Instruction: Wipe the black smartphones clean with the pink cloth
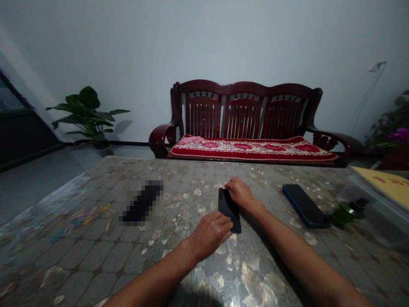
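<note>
A black smartphone (pixel 228 206) lies flat on the patterned tabletop in front of me. My left hand (pixel 213 232) grips its lower left side, fingers closed together over the screen. At the phone's top end, my right hand (pixel 238 191) is closed in a pinch on a small white piece (pixel 225 186), possibly tissue or cloth. Most of that piece is hidden by the fingers, and it touches the phone's upper edge. Off to the right rests a second smartphone (pixel 305 205) in a blue case, apart from both hands.
Colourful rubber bands (pixel 86 216) and a pixelated dark object (pixel 142 202) lie on the table (pixel 179 175) at left. A green bottle (pixel 347 214) and a clear plastic box (pixel 377 215) with a yellow sheet (pixel 385 185) stand right. Behind is a wooden bench (pixel 246 91).
</note>
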A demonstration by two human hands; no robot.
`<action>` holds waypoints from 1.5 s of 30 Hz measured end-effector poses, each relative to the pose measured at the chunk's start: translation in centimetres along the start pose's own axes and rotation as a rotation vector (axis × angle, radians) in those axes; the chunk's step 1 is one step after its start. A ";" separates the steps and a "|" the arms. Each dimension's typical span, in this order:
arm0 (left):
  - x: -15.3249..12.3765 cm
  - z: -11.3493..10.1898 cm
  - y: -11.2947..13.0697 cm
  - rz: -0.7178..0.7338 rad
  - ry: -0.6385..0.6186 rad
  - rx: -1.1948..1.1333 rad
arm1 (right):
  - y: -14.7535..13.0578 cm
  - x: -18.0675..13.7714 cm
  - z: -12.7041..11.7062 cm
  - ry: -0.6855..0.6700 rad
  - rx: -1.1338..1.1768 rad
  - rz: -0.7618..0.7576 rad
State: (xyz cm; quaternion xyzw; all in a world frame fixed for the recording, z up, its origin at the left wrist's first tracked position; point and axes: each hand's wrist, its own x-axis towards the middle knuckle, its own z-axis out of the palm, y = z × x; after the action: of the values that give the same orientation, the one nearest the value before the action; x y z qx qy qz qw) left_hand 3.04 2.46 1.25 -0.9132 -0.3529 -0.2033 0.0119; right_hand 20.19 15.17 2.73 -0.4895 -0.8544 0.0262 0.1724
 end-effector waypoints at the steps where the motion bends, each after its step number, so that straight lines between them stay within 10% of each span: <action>1: 0.0 0.0 0.0 -0.002 -0.006 0.000 | -0.3 0.0 0.2 -0.009 0.002 -0.027; 6: 0.1 -0.2 0.1 -0.008 -0.035 0.010 | -1.4 -0.6 0.1 -0.080 0.094 -0.227; 12: 0.0 -0.1 0.1 -0.005 -0.011 -0.004 | -0.5 -0.9 -0.5 -0.017 0.059 -0.070; 30: -0.1 0.0 0.2 -0.004 0.022 0.007 | -0.3 -5.1 -1.9 -0.095 0.299 -0.241; 37: 0.4 1.2 1.2 -0.134 0.085 0.053 | 2.9 -5.4 0.2 0.352 0.626 0.183; 45: 3.3 -0.4 -0.2 -0.247 -0.036 0.012 | 4.8 -5.0 2.2 0.510 0.843 0.384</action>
State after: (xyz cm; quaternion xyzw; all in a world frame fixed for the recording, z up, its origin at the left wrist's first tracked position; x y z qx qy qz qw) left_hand 4.96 4.67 2.83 -0.8662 -0.4641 -0.1846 -0.0139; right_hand 25.78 13.73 -1.70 -0.5161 -0.5958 0.2785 0.5487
